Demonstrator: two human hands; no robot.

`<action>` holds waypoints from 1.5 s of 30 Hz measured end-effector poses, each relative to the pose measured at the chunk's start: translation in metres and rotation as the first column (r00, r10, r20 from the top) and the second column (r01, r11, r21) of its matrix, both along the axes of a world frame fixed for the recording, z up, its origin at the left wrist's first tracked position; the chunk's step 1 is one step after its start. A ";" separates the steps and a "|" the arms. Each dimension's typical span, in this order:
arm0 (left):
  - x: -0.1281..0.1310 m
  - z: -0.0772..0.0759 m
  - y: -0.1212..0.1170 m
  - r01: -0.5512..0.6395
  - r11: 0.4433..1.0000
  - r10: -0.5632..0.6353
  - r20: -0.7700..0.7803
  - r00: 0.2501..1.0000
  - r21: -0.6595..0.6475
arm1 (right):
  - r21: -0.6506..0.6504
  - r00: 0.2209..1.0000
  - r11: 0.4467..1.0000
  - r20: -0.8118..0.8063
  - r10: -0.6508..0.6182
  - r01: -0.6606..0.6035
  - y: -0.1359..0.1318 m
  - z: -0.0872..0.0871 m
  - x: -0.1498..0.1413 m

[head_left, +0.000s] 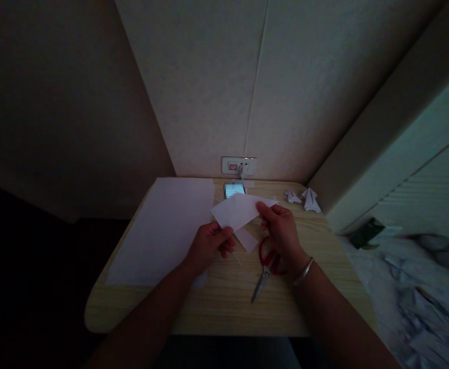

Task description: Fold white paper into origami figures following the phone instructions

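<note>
A white piece of paper is held up over the table between both hands. My left hand pinches its lower left edge, thumb on top. At the right end, my right hand grips the same paper between thumb and fingers; a bracelet circles that wrist. Beneath it lies a smaller white paper piece, partly covered. Red-handled scissors rest just below my right hand, blades toward me, one handle loop partly hidden by the hand. A thin paper strip lies near my left fingers.
Large white sheets cover the left of the wooden table. A lit phone lies behind the held paper, below a wall socket. Two folded paper figures stand at the back right. Cloth-like clutter lies right of the table.
</note>
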State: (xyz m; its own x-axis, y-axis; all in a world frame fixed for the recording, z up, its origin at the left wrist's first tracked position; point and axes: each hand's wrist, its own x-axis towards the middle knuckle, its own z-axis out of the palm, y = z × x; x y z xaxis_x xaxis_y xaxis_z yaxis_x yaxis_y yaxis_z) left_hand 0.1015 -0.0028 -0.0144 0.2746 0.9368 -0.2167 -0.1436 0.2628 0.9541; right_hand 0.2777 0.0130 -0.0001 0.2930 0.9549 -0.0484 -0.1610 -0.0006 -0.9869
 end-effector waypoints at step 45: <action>-0.005 0.004 0.002 -0.174 0.980 0.178 -0.029 0.984 0.096 | -0.084 0.957 0.956 -0.095 0.273 -0.281 -0.013 -0.015 -0.021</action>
